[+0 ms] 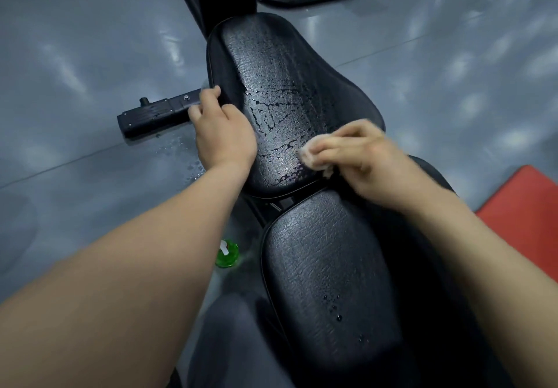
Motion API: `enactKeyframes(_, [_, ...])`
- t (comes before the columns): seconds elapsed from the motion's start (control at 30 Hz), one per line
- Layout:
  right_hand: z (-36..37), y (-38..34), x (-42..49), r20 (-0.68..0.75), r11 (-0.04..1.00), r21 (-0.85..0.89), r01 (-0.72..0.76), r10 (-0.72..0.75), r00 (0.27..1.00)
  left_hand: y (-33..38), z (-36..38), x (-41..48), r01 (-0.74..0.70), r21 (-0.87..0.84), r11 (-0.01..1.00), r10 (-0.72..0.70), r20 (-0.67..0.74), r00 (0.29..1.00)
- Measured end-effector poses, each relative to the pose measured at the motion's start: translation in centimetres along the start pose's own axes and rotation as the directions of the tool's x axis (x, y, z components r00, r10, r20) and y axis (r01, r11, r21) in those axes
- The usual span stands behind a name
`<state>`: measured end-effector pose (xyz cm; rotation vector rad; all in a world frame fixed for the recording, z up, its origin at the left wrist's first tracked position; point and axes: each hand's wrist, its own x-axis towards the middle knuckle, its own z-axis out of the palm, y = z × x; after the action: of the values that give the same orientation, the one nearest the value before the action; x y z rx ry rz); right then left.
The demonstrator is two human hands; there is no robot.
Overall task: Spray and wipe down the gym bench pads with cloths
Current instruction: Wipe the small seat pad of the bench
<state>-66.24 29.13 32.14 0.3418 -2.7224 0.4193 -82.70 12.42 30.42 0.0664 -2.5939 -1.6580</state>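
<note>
Right hand clamps pale crumpled cloth on wet black textured vinyl pad; left hand grips pad's left edge. Long axis runs ahead of our 2 hands; we judge next wipe forward.

The surface is a black bench of two textured pads set end to end, with a narrow gap between them. The far pad is wet, with a broken film of liquid across its middle. A pale cloth lies on its near right part, held down by the right hand, and the left hand grips its left edge. The near pad carries a few droplets. On the glossy grey floor, a green spray bottle stands just left of the bench. Drops are scattered beyond it near a black foot bar, and a red mat lies to the right.
</note>
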Motion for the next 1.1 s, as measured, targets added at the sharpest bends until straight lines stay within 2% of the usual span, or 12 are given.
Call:
enactKeyframes(0.07, [-1.2, 2.1, -1.5, -0.06, 0.984, 0.002, -0.179, 0.179, 0.982, 0.0, 0.0, 0.0, 0.003, -0.001, 1.0, -0.003, 0.0, 1.0])
enactKeyframes(0.13, [-1.7, 2.5, -2.4, -0.079, 0.967, 0.012, -0.254, 0.254, 0.964, 0.0, 0.1, 0.1, 0.001, 0.002, 1.0, -0.001, -0.001, 1.0])
enactKeyframes(0.17, [-1.7, 1.8, -2.2, -0.052, 0.975, 0.023, -0.222, 0.223, 0.973, 0.0, 0.1, 0.0, 0.0, 0.005, 1.0, 0.0, -0.003, 1.0])
enactKeyframes(0.3, [0.2, -2.7, 0.3, 0.121, 0.995, 0.081, 0.055, -0.065, 0.991, -0.1, 0.1, 0.0, 0.001, 0.014, 1.0, 0.0, -0.006, 1.0])
enactKeyframes(0.4, [0.8, -2.8, 0.7, 0.144, 0.994, 0.066, 0.086, -0.095, 0.985, 0.0, 0.0, -0.1, 0.004, 0.024, 1.0, -0.004, -0.004, 1.0])
enactKeyframes(0.47, [-0.4, -1.2, -0.2, 0.113, 0.998, 0.041, 0.043, -0.047, 0.992, 0.0, -0.1, -0.1, 0.004, 0.031, 1.0, -0.004, 0.0, 1.0])
enactKeyframes(0.6, [-2.8, 2.2, -3.1, -0.012, 0.979, -0.039, -0.199, 0.199, 0.98, -0.1, 0.0, -0.1, 0.007, 0.032, 0.999, -0.007, -0.001, 1.0])
enactKeyframes(0.63, [-2.7, 2.1, -3.1, -0.019, 0.977, -0.04, -0.21, 0.209, 0.978, -0.1, -0.1, -0.1, 0.01, 0.033, 0.999, -0.01, -0.002, 1.0])
enactKeyframes(0.8, [0.7, -3.0, -0.3, 0.09, 0.995, 0.033, 0.089, -0.092, 0.992, 0.1, -0.2, -0.2, 0.002, 0.026, 1.0, -0.002, 0.003, 1.0])
enactKeyframes(0.9, [1.3, -2.7, 0.4, 0.132, 0.991, 0.049, 0.123, -0.128, 0.983, 0.2, -0.2, -0.3, 0.0, 0.024, 1.0, 0.0, -0.001, 1.0])
enactKeyframes(1.0, [-0.1, 0.2, -0.3, 0.03, 0.998, 0.059, 0.037, -0.039, 0.999, 0.2, -0.2, -0.4, 0.002, 0.028, 1.0, -0.002, -0.001, 1.0])
enactKeyframes(1.1, [-1.1, 3.0, -0.8, -0.11, 0.978, 0.075, -0.195, 0.202, 0.973, 0.2, -0.2, -0.4, 0.004, 0.02, 1.0, -0.004, -0.002, 1.0])
